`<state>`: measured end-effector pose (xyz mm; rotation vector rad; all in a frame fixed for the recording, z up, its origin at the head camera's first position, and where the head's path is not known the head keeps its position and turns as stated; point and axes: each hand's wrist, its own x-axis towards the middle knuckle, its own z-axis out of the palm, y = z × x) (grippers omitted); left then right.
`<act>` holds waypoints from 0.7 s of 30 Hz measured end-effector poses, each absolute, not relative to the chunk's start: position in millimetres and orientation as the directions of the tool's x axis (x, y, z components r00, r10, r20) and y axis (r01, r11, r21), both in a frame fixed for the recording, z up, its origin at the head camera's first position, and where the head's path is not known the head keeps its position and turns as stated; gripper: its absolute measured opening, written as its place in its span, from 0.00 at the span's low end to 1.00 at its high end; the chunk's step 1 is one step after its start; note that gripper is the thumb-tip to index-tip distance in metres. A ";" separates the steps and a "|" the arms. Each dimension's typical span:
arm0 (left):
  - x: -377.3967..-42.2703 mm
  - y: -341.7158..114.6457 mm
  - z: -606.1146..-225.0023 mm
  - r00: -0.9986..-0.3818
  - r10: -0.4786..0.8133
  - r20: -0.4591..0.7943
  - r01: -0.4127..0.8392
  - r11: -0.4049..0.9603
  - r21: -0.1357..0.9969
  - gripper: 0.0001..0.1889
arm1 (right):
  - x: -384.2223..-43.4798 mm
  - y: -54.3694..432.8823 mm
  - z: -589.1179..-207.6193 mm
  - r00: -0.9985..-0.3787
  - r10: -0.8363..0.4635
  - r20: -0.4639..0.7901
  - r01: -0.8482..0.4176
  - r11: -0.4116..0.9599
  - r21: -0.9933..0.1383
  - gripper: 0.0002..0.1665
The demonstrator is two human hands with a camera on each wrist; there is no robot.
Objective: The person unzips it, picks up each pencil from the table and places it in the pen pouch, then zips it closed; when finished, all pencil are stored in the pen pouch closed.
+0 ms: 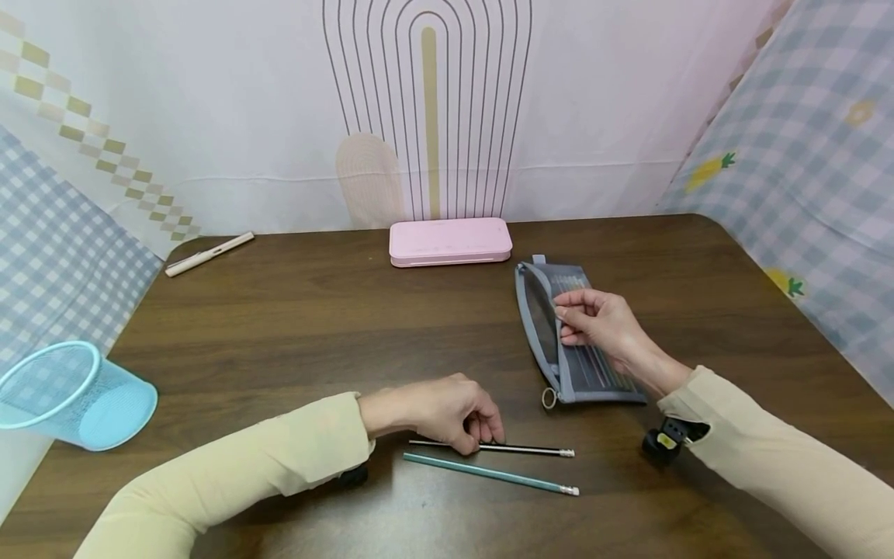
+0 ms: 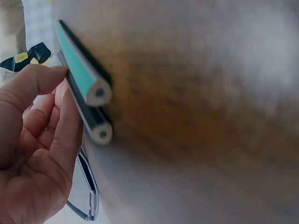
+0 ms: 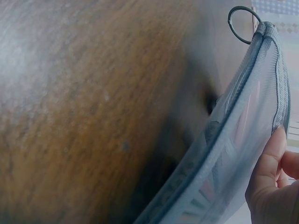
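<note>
My left hand (image 1: 450, 410) pinches a black pencil (image 1: 527, 449) near its middle between thumb and fingers, low over the table. Parallel to it, on the side closer to me, lies a teal pencil (image 1: 482, 470). Both pencils have white eraser ends pointing right; the left wrist view shows their flat, unsharpened ends. To the right, my right hand (image 1: 604, 322) grips the opening edge of a grey mesh zip pouch (image 1: 594, 376). The pouch gapes along its zipper, and a metal ring (image 1: 549, 398) hangs at its near corner. Coloured stripes show on the pouch in the right wrist view.
A pink pencil case (image 1: 450, 242) sits at the back of the brown table (image 1: 314, 310). At the far left corner lies a white pen (image 1: 209, 255). A light blue mesh cup (image 1: 119, 404) rests on its side at the left edge.
</note>
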<state>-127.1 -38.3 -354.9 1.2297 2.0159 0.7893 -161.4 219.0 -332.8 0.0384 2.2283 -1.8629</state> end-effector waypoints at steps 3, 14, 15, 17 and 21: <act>-124.9 -37.8 -353.8 -0.367 0.909 -0.196 0.571 0.386 0.724 0.14 | -161.1 218.8 -333.8 -0.972 -0.125 -0.199 0.173 0.194 -0.966 0.19; -126.9 -40.7 -352.3 -0.417 0.880 -0.229 0.492 0.430 0.756 0.12 | -160.0 218.6 -335.0 -0.972 -0.123 -0.199 0.173 0.198 -0.965 0.20; -128.2 -42.2 -351.6 -0.417 0.877 -0.240 0.461 0.431 0.775 0.12 | -160.1 218.5 -334.9 -0.972 -0.124 -0.200 0.173 0.200 -0.965 0.20; -131.6 -45.5 -349.4 -0.411 0.873 -0.264 0.393 0.431 0.813 0.13 | -160.4 217.9 -334.4 -0.972 -0.123 -0.201 0.174 0.200 -0.964 0.20; -140.2 -53.1 -342.3 -0.390 0.870 -0.303 0.257 0.419 0.871 0.12 | -161.4 217.1 -333.8 -0.973 -0.119 -0.199 0.174 0.192 -0.966 0.20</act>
